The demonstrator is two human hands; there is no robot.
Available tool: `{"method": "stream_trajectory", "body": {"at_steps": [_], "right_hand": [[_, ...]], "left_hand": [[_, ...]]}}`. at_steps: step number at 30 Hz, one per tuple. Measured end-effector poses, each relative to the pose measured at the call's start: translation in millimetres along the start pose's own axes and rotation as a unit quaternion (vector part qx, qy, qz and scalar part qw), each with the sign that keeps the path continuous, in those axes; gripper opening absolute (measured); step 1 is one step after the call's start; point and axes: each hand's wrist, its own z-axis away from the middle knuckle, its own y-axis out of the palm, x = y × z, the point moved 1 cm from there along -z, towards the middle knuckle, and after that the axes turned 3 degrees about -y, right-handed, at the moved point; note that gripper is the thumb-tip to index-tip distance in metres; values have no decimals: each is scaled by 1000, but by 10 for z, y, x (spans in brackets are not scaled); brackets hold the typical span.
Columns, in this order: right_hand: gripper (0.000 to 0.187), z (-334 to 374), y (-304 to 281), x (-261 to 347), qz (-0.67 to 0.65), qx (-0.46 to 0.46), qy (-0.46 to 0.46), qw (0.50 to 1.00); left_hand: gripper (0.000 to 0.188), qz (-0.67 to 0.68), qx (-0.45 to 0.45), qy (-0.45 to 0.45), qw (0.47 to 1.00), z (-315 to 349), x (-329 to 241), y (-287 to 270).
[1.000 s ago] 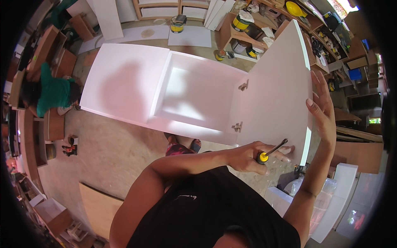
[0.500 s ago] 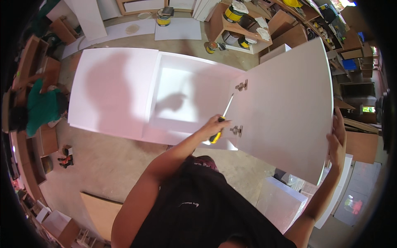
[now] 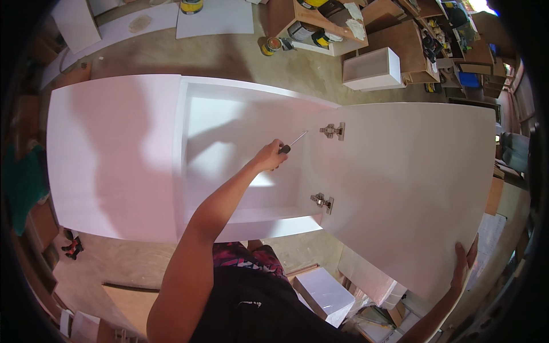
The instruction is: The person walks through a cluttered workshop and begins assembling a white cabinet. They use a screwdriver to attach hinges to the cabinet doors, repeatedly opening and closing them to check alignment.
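My left hand [image 3: 269, 156] is closed round the dark handle of a screwdriver [image 3: 297, 139]. It hovers over the open compartment of a white cabinet [image 3: 114, 154], the slim metal shaft slanting up to the right. The tip is near the upper hinge [image 3: 332, 131], but I cannot tell whether it touches anything. A lower hinge [image 3: 322, 203] also joins the cabinet to its white door [image 3: 406, 183], which stands swung out to the right. My right hand [image 3: 463, 264] grips the door's outer edge near its lower right corner, thumb on the inner face.
Beyond the cabinet are a small white open box [image 3: 373, 70], a paint can [image 3: 270, 46] and a wooden unit [image 3: 282, 22] with more cans. A white-topped block [image 3: 325, 294] lies on the floor below the door. A green-clothed person [image 3: 23, 188] is at far left.
The door has swung further open, and my right hand has moved with its edge, now lower in view. My left hand has carried the screwdriver from near the lower hinge towards the upper one.
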Motion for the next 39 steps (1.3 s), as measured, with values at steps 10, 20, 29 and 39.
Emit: {"method": "stream_trajectory", "body": {"at_steps": [10, 20, 29, 39], "right_hand": [[71, -70, -112, -272, 7, -52, 12, 999], [74, -41, -139, -380, -26, -60, 37, 997], [75, -88, -332, -703, -106, -64, 42, 991], [74, -112, -504, -886, -131, -68, 34, 989]], "left_hand": [[26, -234, -83, 225, 942, -610, -243, -202], [27, -296, -52, 244, 922, -850, -444, -220], [27, -302, -58, 258, 916, -875, -481, -205], [28, -301, -59, 250, 918, -942, -438, -195]]}}
